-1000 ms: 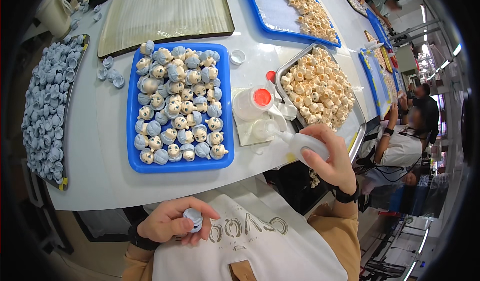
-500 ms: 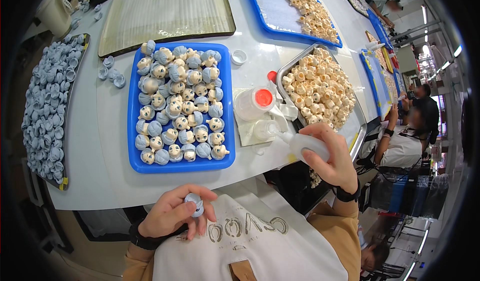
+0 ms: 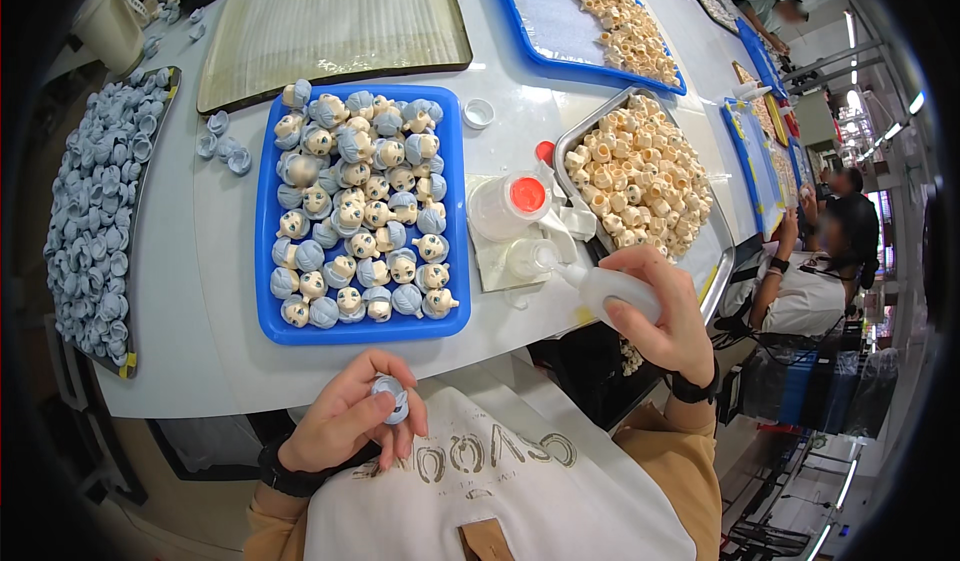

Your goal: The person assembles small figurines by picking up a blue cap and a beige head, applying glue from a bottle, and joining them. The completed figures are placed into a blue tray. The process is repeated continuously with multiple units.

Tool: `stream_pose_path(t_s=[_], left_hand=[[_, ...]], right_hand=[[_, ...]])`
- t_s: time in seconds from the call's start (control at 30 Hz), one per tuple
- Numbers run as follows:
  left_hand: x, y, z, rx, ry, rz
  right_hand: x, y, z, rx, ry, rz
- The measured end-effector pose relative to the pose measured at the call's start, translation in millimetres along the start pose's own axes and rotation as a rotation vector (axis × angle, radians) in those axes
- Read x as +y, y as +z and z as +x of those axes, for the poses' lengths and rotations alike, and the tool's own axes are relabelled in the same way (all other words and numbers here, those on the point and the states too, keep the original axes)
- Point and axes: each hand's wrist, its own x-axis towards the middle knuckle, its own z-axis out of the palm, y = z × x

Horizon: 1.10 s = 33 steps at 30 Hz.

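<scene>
Between the thumb and fingers of my left hand (image 3: pixel 350 409), near the table's front edge, is a light-blue hollow doll hair piece (image 3: pixel 391 399). My right hand (image 3: pixel 662 311) is wrapped round a white squeeze bottle (image 3: pixel 622 295). The bottle lies tilted, its nozzle pointing left at a small clear cup (image 3: pixel 531 259); whether the tip touches the cup is hard to tell. Ahead of my left hand, a blue tray (image 3: pixel 268 306) holds rows of doll heads (image 3: pixel 345 271) with painted eyes and light-blue hair.
A metal tray (image 3: pixel 572 151) of hollow beige face pieces stands right, beside a translucent red-topped bottle (image 3: pixel 500 209). Light-blue hair pieces fill a tray (image 3: pixel 100 211) at far left. Behind are a large shallow tray (image 3: pixel 330 21) and another blue tray (image 3: pixel 520 21). People (image 3: pixel 810 291) sit at right.
My left hand has risen slightly, and the hair piece in it has turned so more of its hollow side shows. My right hand and the squeeze bottle have hardly moved.
</scene>
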Motion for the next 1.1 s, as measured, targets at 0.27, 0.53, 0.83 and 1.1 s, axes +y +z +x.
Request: stream_pose_path(t_s=[0.27,0.53,0.83,1.1], left_hand=[[-1,1,2,0.061,0.029,-0.008],[0,6,1,0.127,0.039,0.055],[6,12,-6,-0.077,-0.047,0.120],[1,6,-13,-0.133,-0.005,0.103]], right_hand=[[19,3,-7,0.005,-0.036,-0.004],[20,4,-13,-0.002,0.056,0.054],[24,0,37,0.229,-0.049,0.406],[18,3,136,0.118,-0.099,-0.081]])
